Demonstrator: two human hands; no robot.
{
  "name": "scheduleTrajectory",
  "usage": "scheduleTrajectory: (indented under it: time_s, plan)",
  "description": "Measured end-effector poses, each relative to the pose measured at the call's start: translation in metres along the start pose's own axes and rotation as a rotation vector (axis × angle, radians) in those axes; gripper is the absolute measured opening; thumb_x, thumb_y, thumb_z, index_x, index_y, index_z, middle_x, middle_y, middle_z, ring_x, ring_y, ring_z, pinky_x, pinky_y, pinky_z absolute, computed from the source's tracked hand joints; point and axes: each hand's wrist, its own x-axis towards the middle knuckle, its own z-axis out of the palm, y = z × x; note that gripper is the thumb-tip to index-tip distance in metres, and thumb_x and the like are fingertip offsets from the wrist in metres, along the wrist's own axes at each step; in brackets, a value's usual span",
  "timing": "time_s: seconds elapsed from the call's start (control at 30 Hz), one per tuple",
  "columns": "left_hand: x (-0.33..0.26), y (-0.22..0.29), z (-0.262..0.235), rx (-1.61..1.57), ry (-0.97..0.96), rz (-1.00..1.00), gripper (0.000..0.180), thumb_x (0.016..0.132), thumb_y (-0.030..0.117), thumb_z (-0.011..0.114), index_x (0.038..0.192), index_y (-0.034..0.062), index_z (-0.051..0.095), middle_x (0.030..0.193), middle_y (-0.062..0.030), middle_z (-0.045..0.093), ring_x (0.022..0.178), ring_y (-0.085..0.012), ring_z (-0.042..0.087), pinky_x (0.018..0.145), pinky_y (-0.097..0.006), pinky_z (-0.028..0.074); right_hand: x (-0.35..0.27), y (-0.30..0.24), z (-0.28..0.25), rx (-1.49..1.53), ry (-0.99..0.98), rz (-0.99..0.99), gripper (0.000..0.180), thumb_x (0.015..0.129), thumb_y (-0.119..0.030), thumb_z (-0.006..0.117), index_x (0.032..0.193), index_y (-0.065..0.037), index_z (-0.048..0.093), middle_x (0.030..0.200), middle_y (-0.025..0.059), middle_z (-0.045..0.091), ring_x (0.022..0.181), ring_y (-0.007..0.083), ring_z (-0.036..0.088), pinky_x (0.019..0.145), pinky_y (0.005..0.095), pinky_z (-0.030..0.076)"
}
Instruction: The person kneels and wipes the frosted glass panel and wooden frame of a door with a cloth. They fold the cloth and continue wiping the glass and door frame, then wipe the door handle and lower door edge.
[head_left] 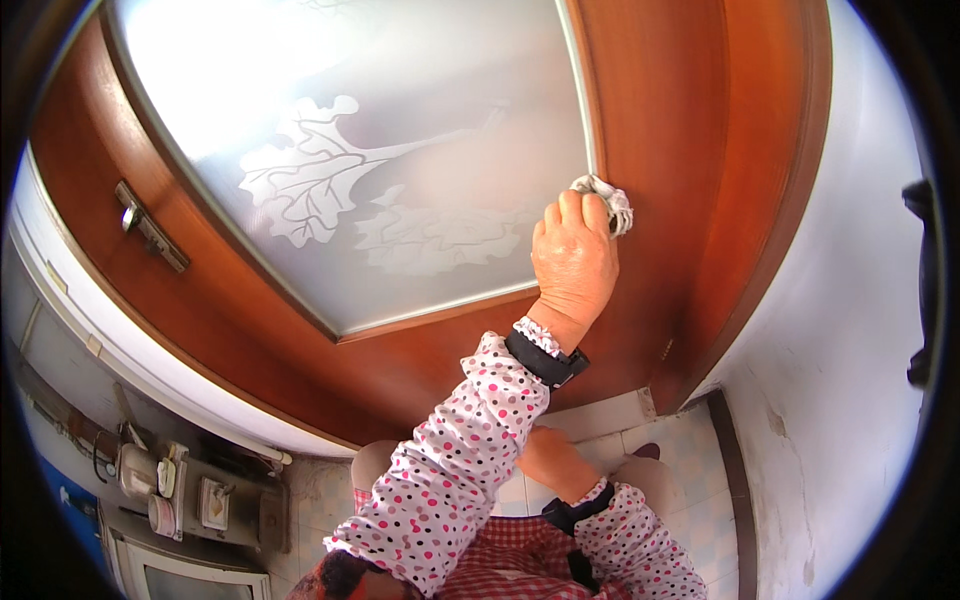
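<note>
Dotted white fabric covers both forearms nearest the camera, the left sleeve (445,470) crossing the middle and the right sleeve (640,545) lying lower down, above a red-and-white checked garment (520,560). Black bands circle the wrists, one on the left wrist (540,360) and one on the right (572,512). The left hand (575,245) is reached out, back toward the camera, its fingers curled and closed together over a crumpled greyish-white cloth (622,212). That cloth bulges out beyond the fingers and rests against the reddish-brown door (660,130), just beside the lower right part of its frosted glass pane (430,100), which bears a pale leaf pattern (310,170). The right hand (555,462) sits below, partly hidden behind the left sleeve; its fingers are covered, so I cannot tell whether they are spread or pressed together, or whether they hold anything. A metal latch (150,228) is fixed to the door's left side. At the lower left, on a dark stand (250,518), a whitish rectangular dish (203,500) holds something pale, too small to make out. Near it are a pinkish round container (161,518) and a rounded beige vessel (137,470), whose contents I cannot tell.
</note>
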Motion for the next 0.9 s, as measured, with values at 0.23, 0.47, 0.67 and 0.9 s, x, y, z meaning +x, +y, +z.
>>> scheduleTrajectory:
  time_s: [0.23, 0.47, 0.67, 0.9]
  plan:
    - [-0.029, -0.048, -0.045, -0.017, -0.047, -0.047, 0.035, 0.068, 0.003, 0.073, 0.099, 0.0042, 0.056, 0.095, -0.016, 0.053, 0.088, -0.0382, 0.057, 0.075, -0.047, 0.049, 0.001, 0.005, 0.0, 0.019, -0.088, 0.094, 0.034, 0.083, -0.026, 0.074, 0.112, -0.009, 0.068, 0.101, 0.0139, 0.071, 0.091, 0.0339, 0.071, 0.076, 0.0474, 0.056]
    - [-0.065, -0.138, -0.119, 0.131, 0.085, -0.258, 0.036, 0.073, 0.006, 0.074, 0.105, 0.0034, 0.058, 0.098, -0.0171, 0.055, 0.087, -0.0411, 0.056, 0.073, -0.049, 0.047, 0.002, 0.004, 0.003, 0.009, -0.226, 0.151, 0.04, 0.086, -0.029, 0.072, 0.12, -0.009, 0.068, 0.106, 0.0166, 0.071, 0.096, 0.0361, 0.07, 0.081, 0.048, 0.056]
    - [-0.08, -0.204, -0.172, 0.268, 0.163, -0.323, 0.042, 0.072, 0.005, 0.077, 0.108, 0.0019, 0.056, 0.101, -0.0181, 0.056, 0.09, -0.0427, 0.059, 0.075, -0.049, 0.051, 0.003, 0.003, 0.008, -0.003, -0.289, 0.198, 0.038, 0.087, -0.029, 0.071, 0.12, -0.009, 0.069, 0.104, 0.0173, 0.07, 0.096, 0.0388, 0.069, 0.084, 0.0483, 0.055]
    - [-0.093, -0.239, -0.201, 0.457, 0.218, -0.488, 0.032, 0.08, 0.01, 0.073, 0.105, 0.0037, 0.054, 0.105, -0.0172, 0.055, 0.091, -0.0422, 0.061, 0.072, -0.05, 0.052, 0.0, 0.005, 0.004, -0.004, -0.242, 0.151, 0.03, 0.087, -0.027, 0.069, 0.11, -0.007, 0.068, 0.102, 0.0186, 0.071, 0.093, 0.0386, 0.07, 0.079, 0.0507, 0.055]
